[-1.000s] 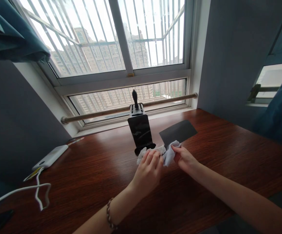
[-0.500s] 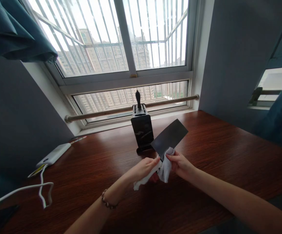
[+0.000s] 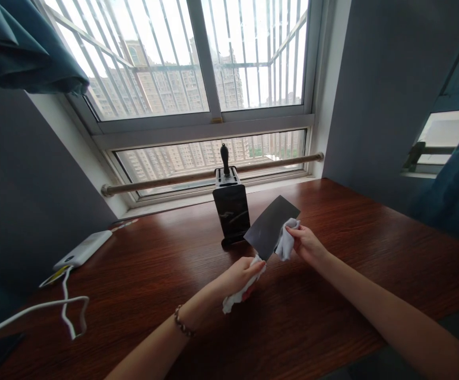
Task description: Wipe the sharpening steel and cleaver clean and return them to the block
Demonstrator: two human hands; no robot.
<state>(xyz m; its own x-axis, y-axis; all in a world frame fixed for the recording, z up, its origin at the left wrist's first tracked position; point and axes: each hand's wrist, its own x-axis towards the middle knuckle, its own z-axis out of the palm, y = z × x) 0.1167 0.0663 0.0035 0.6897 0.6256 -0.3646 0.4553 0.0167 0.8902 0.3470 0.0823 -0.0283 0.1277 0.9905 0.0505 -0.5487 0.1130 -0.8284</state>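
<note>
A cleaver with a broad, grey rectangular blade (image 3: 268, 226) is tilted up above the table. My left hand (image 3: 242, 274) is closed around its handle end through a white cloth (image 3: 235, 302), which hides most of the handle. Something reddish shows under that hand. My right hand (image 3: 306, 244) pinches a second bunched white cloth (image 3: 286, 244) against the blade's right edge. Just behind the blade stands a black knife block (image 3: 231, 211) with a slotted metal top, and one dark handle (image 3: 224, 158) sticks up from it.
The brown wooden table (image 3: 153, 264) reaches back to a barred window. At its left lie a white power bank (image 3: 84, 249) and a white cable (image 3: 65, 311). A horizontal pipe (image 3: 166, 182) crosses before the window. A blue curtain (image 3: 23, 47) hangs upper left.
My right hand has slid the cloth up and to the right, from near the handle to the blade's right edge. The blade has tipped slightly; my left hand keeps its hold.
</note>
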